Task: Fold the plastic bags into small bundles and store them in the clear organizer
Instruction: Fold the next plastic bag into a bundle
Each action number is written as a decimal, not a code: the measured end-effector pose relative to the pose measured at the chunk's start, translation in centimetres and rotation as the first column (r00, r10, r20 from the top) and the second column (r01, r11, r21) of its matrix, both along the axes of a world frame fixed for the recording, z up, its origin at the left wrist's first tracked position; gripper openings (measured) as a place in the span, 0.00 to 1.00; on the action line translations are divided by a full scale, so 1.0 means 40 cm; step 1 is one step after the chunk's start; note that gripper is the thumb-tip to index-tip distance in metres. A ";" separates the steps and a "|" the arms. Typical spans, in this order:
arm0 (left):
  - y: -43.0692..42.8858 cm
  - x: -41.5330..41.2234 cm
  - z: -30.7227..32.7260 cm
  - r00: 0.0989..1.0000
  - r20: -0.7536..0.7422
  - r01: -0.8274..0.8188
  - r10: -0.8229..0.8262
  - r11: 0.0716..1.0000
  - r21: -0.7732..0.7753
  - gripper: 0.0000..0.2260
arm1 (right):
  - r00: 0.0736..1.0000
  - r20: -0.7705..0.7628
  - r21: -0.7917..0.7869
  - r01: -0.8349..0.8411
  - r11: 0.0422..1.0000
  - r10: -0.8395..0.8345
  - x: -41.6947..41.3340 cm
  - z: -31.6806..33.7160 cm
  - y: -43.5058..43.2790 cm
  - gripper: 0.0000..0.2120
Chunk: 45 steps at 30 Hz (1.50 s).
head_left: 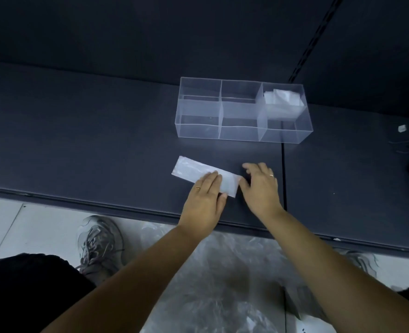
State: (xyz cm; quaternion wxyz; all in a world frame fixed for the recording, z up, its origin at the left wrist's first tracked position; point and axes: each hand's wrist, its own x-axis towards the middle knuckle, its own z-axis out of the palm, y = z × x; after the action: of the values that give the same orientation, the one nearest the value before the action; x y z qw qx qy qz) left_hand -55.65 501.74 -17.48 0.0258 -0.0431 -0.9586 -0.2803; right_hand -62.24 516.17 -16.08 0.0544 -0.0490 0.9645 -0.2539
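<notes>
A pale plastic bag, folded into a long narrow strip, lies flat on the dark table. My left hand presses straight fingers on the strip's right half. Just off the strip's right end is my right hand, thumb touching that end and fingers spread on the table. Behind them stands the clear organizer, divided into compartments. A folded white bundle sits in its far right compartment; the other compartments look empty.
Crumpled clear plastic bags lie heaped on the floor below the table edge, between two grey shoes. A small pale scrap and dark cables lie at the table's right. A seam splits the tabletop.
</notes>
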 end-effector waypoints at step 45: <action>0.002 0.023 0.035 0.956 0.188 -0.292 0.226 0.801 0.523 0.13 | 0.843 0.409 -0.611 -0.034 0.791 0.351 -0.016 0.087 0.065 0.38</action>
State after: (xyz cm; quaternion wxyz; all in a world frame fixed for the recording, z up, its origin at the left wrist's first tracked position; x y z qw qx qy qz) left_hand -54.72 501.82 -16.07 0.0191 0.1139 -0.8355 -0.5372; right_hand -62.88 518.76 -12.59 0.3120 -0.0972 0.7808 -0.5325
